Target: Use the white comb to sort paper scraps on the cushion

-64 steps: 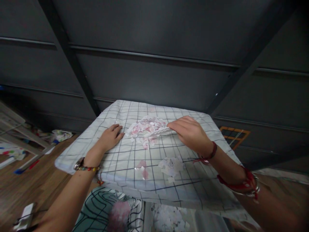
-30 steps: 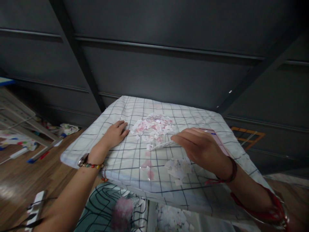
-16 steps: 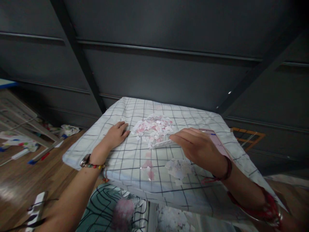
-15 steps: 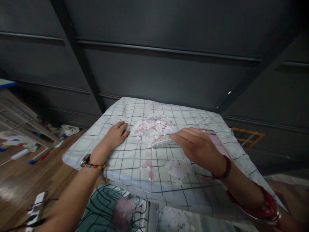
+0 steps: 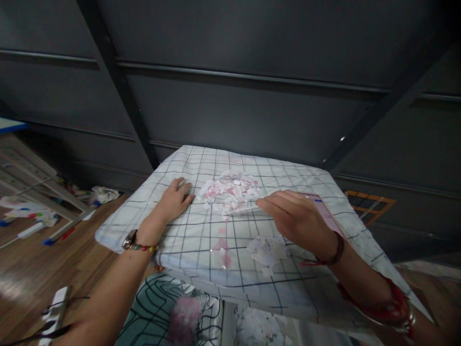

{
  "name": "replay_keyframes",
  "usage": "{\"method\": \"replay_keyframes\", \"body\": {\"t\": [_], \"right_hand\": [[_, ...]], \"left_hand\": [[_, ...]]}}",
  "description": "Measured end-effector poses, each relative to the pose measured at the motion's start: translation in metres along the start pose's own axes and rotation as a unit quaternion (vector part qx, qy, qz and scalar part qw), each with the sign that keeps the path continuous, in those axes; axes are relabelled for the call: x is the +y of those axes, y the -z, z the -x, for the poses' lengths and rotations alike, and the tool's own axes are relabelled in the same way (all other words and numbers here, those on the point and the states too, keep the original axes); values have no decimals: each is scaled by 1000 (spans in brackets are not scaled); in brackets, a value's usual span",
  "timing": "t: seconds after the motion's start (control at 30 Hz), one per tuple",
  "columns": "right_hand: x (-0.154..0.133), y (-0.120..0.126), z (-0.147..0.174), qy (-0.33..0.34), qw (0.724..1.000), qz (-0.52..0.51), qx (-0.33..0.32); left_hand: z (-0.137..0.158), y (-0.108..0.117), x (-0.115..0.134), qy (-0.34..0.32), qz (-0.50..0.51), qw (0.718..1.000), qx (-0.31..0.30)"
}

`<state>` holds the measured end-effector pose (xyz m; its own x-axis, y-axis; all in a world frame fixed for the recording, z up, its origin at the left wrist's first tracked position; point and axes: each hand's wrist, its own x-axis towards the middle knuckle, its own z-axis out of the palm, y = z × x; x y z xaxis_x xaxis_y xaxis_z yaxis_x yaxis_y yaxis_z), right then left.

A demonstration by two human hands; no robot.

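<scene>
My right hand (image 5: 298, 218) is closed on a slim pale tool like tweezers (image 5: 245, 210), its tip pointing left at the near edge of a heap of torn white and pink paper scraps (image 5: 232, 190). Its exact kind is blurred. Flat on the checked cloth, fingers apart and holding nothing, my left hand (image 5: 175, 199) rests left of the heap. Nearer me lie a small pile of whitish scraps (image 5: 268, 252) and a few pink scraps (image 5: 224, 254). Partly behind my right hand is a pink phone-like slab (image 5: 326, 214).
A checked cloth (image 5: 201, 163) covers the table against a dark panelled wall (image 5: 245, 115). Below its near edge are a container of paper scraps (image 5: 257, 327) and a pink bundle (image 5: 185, 317). A power strip (image 5: 54, 312) lies on the floor at left.
My right hand and its slim tool have shifted very slightly right, and the tool's near edge looks thinner. My left hand stays in place.
</scene>
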<state>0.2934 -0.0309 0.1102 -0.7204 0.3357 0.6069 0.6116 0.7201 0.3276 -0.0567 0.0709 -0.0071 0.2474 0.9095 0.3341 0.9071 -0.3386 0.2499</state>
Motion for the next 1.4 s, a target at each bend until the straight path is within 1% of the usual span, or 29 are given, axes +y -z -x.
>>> {"method": "replay_keyframes", "body": {"t": [0.2, 0.33, 0.47, 0.57, 0.77, 1.03, 1.2, 1.4], "right_hand": [[3, 5, 3, 5, 999, -39, -13], [2, 3, 4, 15, 1000, -14, -7], [2, 2, 4, 6, 1000, 10, 0], [2, 5, 4, 3, 1000, 3, -9], [-1, 4, 5, 24, 1000, 8, -2], [2, -2, 4, 2, 999, 33, -1], [4, -1, 3, -6, 999, 34, -15], [7, -6, 1, -8, 999, 44, -4]], "left_hand": [[0, 1, 0, 0, 2, 1000, -17], [-1, 2, 0, -9, 7, 1000, -21], [-1, 1, 0, -15, 9, 1000, -21], [-1, 1, 0, -11, 10, 1000, -20], [-1, 3, 2, -6, 5, 1000, -29], [-1, 2, 2, -12, -3, 1000, -22], [-1, 1, 1, -11, 1, 1000, -16], [-1, 2, 2, -13, -6, 1000, -19]]}}
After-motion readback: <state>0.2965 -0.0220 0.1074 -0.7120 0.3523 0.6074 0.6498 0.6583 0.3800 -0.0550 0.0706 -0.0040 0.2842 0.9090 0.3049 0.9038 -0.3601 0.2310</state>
